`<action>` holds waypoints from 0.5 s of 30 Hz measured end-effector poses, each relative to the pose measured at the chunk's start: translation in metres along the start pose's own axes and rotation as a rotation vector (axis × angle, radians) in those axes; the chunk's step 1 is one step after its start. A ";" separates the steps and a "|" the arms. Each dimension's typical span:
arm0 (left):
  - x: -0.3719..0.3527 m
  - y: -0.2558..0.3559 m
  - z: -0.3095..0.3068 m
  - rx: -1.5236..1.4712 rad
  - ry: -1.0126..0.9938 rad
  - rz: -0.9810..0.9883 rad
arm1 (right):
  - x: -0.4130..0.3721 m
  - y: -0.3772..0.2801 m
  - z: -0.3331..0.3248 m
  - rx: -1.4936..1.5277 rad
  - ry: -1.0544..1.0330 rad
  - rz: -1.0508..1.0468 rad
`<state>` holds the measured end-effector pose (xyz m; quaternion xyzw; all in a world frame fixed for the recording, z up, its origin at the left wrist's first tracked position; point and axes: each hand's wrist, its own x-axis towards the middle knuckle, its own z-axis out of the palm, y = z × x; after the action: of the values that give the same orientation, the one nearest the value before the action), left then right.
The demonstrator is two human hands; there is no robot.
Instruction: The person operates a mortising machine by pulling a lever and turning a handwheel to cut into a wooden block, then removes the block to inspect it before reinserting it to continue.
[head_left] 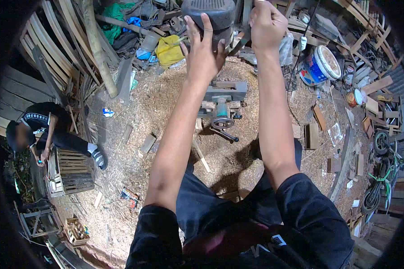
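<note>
A dark machine housing (pixel 209 11) with a perforated top stands at the top centre. My left hand (pixel 203 54) lies against its near side with the fingers spread. To the right of the housing my right hand (pixel 268 26) is raised with its fingers curled closed; what it holds, if anything, is too hidden to make out. Below the housing sits a vise-like metal device (pixel 221 105) with a round handwheel (pixel 222 123) and a dark lever.
Wood shavings (pixel 166 103) cover the floor, with scattered offcuts. A white-and-blue bucket (pixel 319 66) stands at the right. At the left a person (pixel 49 125) sits near a slatted crate (pixel 74 169). A small bicycle (pixel 381 179) is at the far right.
</note>
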<state>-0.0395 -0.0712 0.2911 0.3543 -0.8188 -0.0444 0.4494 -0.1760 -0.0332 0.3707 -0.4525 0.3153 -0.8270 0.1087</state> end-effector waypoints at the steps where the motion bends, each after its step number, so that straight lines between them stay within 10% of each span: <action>1: 0.000 -0.001 0.001 0.005 -0.002 -0.009 | -0.004 0.003 -0.002 0.026 0.004 0.000; 15: -0.005 0.000 0.006 -0.013 -0.073 -0.102 | -0.109 -0.017 -0.033 -0.148 -0.010 -0.017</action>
<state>-0.0422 -0.0701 0.2840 0.3906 -0.8153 -0.0856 0.4188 -0.1391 0.0447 0.2946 -0.4662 0.3709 -0.8001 0.0695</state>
